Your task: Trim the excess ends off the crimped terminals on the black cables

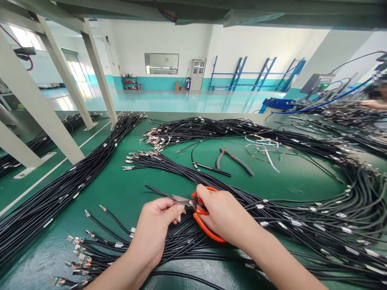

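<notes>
My left hand [160, 219] pinches a black cable [155, 190] near its end, and the cable's tip points up and to the left. In my right hand [225, 211] is a pair of scissors [208, 231] with orange handles. Their blades lie at the cable, close to my left fingertips; whether they cut into it I cannot make out. Under both hands runs a bundle of black cables [181, 241] with white labels. Metal connectors [80, 249] on cable ends fan out to the left of my left hand.
Grey-handled cutting pliers [234, 161] and a dark pen-like tool [213, 169] lie beyond my hands. More cable bundles [90, 173] cover the green table [169, 179]. White frame posts [65, 72] stand at left. Thin loose strips [267, 151] lie at right. Another person [376, 104] is at far right.
</notes>
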Tool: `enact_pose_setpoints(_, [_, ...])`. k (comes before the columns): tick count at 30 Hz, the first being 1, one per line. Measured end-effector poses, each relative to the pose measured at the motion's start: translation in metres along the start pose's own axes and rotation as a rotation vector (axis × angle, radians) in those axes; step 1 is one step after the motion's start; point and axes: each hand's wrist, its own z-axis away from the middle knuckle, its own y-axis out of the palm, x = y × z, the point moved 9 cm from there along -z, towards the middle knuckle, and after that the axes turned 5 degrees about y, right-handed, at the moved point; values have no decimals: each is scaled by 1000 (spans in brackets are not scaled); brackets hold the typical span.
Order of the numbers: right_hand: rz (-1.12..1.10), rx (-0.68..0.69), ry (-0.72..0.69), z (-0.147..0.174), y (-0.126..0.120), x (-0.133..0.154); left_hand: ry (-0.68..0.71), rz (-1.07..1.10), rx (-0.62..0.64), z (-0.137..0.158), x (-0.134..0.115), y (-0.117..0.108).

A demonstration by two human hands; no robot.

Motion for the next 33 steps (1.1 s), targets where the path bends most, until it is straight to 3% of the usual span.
enact_pose_setpoints(8, [-759,-47,222,-7,3,-22,0,4,-10,-3,-4,-3])
enact_pose_setpoints(12, [-1085,98,253,-6,10,-11,-7,27,0,-2,-4,-2])
enact_pose_setpoints(22, [-1275,125,301,-1,15,-2,-5,33,53,-2,-7,4])
enact_pose_setpoints(24, [-1297,120,276,-2,15,-3,0,-66,89,-2,-12,6])
enact_pose_setpoints(26, [-1304,111,267,-2,15,-5,20,-304,147,-1,-19,9])
enact_pose_setpoints(27, [-1303,107,266,-2,15,-6,81,-463,154,0,-28,8])
enact_pose_setpoints(29, [-1300,106,262,-3,15,-6,344,-752,116,3,-59,8])
enact_pose_setpoints(31, [-1294,111,257,-2,15,-6,690,-917,80,15,-90,14])
enact_pose_setpoints(33, [-1281,118,250,-2,14,-4,900,-1000,135,23,-101,21])
